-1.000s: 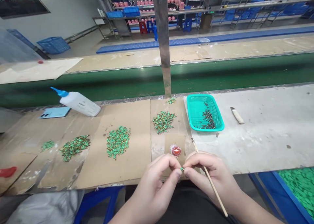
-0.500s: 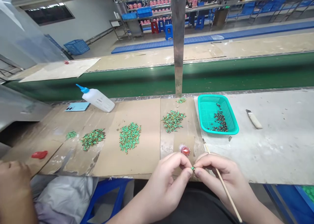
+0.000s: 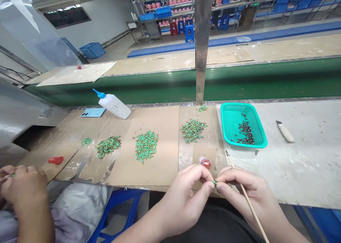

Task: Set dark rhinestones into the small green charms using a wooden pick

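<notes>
My left hand and my right hand meet at the fingertips over the cardboard's front edge. Both pinch a tiny green bead between them. A thin wooden stick also lies in my right hand, its pointed tip reaching up onto the bench. Just above my fingers sits a small red-filled dish on the cardboard. Several heaps of green and gold beads lie further left along the cardboard, and dark beads fill part of a teal plastic basket.
A co-worker's hand holds something small at the lower left, above a grey bag. On the bench are a utility knife, a white glue bottle, a phone and a red blob. A metal post and green conveyor stand behind.
The whole scene has shifted right in view as my head turned left. A co-worker's hand has come in at the lower left. My hands still pinch the bead.
</notes>
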